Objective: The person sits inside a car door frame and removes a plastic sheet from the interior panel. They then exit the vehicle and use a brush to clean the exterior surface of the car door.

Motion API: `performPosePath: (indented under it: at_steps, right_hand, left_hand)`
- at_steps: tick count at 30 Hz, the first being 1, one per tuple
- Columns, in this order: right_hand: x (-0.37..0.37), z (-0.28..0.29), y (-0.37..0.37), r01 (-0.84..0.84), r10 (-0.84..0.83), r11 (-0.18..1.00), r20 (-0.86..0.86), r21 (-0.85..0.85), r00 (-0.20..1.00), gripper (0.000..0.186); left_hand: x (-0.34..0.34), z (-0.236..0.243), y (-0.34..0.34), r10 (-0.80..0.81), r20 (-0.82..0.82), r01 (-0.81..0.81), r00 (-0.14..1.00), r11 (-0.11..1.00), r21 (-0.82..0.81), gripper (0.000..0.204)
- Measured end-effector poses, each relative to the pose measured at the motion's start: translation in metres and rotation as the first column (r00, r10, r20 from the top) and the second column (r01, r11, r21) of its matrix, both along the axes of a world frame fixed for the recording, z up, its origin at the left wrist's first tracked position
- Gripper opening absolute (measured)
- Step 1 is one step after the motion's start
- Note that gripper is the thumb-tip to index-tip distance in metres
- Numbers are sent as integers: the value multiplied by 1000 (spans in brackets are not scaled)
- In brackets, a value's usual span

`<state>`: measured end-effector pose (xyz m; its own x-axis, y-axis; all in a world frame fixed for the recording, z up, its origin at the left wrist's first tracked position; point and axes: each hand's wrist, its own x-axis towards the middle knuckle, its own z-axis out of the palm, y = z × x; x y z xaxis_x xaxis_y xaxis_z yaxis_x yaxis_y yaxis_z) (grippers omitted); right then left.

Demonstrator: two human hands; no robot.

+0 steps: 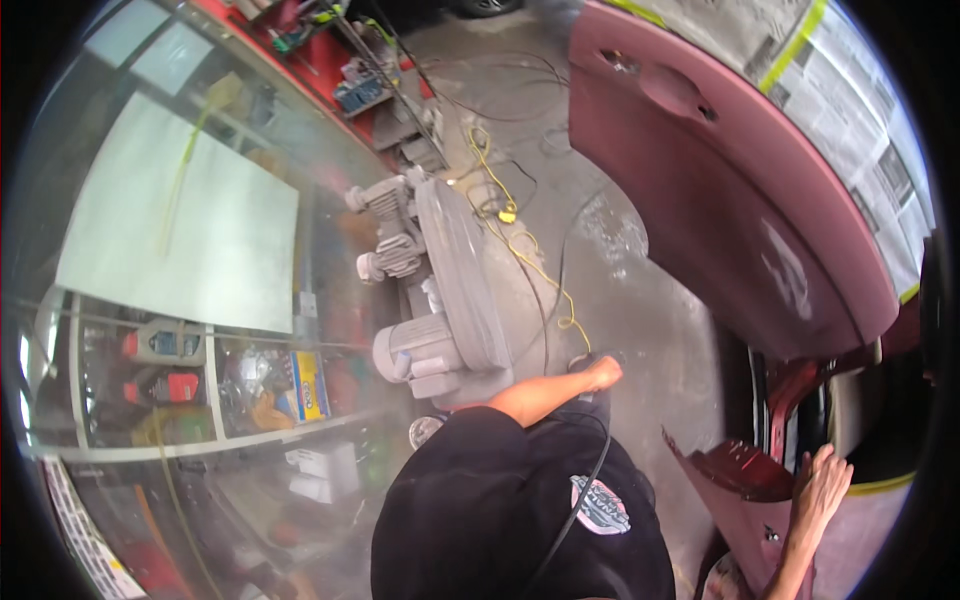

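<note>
My left hand (606, 373) is held out low in front of my body, its fingers curled closed. What it holds, if anything, is hidden; a dark shape lies right beside it, too unclear to name. My right hand (826, 482) rests on the edge of the dull pink car body (738, 518) by the door opening, fingers stretched and slightly apart. Ahead of that hand, a matte pink car door (720, 190) stands swung open. Paper masking (850, 90), edged with yellow-green tape, covers its window.
A dusty air compressor (455, 270) stands left of centre. A yellow cord (540, 265) and dark hoses trail over the concrete floor (650, 320). Along the left, a glass-fronted cabinet (215, 440) holds bottles and boxes. A red rack (350, 95) with supplies is farther back.
</note>
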<state>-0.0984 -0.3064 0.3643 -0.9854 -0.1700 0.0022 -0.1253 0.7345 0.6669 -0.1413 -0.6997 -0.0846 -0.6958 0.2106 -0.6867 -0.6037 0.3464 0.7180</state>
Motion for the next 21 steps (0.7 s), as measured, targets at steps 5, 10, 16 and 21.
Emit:
performPosePath:
  at_steps: [5, 10, 16, 21]
  right_hand:
    - [-4, 4, -19, 101, -102, 995, 26, 22, 994, 39]
    - [8, 5, -13, -21, 25, 997, -52, 79, 998, 30]
    - [-40, 43, -77, 148, -138, 980, 83, -130, 987, 10]
    - [-19, 45, -86, 251, -252, 964, 6, 90, 968, 9]
  left_hand:
    - [-5, 21, -21, -191, -204, 150, 960, 968, -203, 27]
    - [-16, 2, -17, -270, -225, 252, 936, 962, -103, 30]
    - [-38, -37, -89, -173, -441, 216, 881, 975, 51, 24]
    - [-73, -113, -152, -321, -321, 296, 891, 947, -126, 26]
